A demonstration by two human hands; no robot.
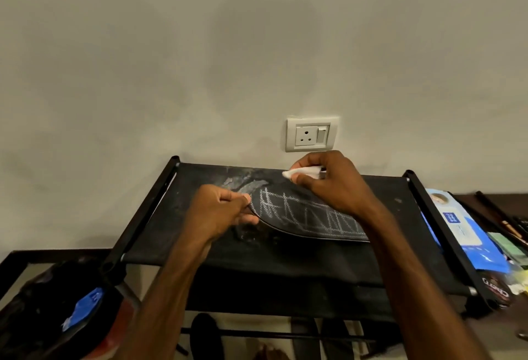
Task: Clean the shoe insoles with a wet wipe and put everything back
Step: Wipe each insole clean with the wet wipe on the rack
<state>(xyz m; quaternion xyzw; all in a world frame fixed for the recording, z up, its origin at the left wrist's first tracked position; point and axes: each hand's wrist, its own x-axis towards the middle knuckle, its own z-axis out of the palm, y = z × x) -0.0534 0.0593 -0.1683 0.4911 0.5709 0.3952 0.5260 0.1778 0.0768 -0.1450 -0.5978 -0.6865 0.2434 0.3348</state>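
Starting at the far left, a black bag (43, 311) is seen low in the frame, with a blue label (85, 306) on it whose writing is too blurred to be read. Beside it a black shoe rack (285, 256) is set against a plain wall, and its top fabric shelf is marked with pale dusty smears. Under that shelf a dark shoe (204, 331) is partly hidden by the left forearm.

On the shelf one dark insole (308, 216), stitched with a pale grid pattern, is laid lengthwise. Its left end is lifted off the fabric and is pinched between the thumb and curled fingers of the left hand (225, 208). Its right end is covered by the right forearm.

One white wet wipe (303, 172) is held bunched between the thumb and fingertips of the right hand (328, 182), at the far edge of the shelf, just beyond the insole. Whether the wipe is touching the insole cannot be told. Behind this hand one wall socket (312, 134) with a single switch is mounted.

To the right of the rack one blue and white wipes pack (463, 234) is laid flat. Small white lettering on a blue square is printed on it but is too small to be read. A dark packet (495, 291) with pale, only partly legible lettering is seen below it.
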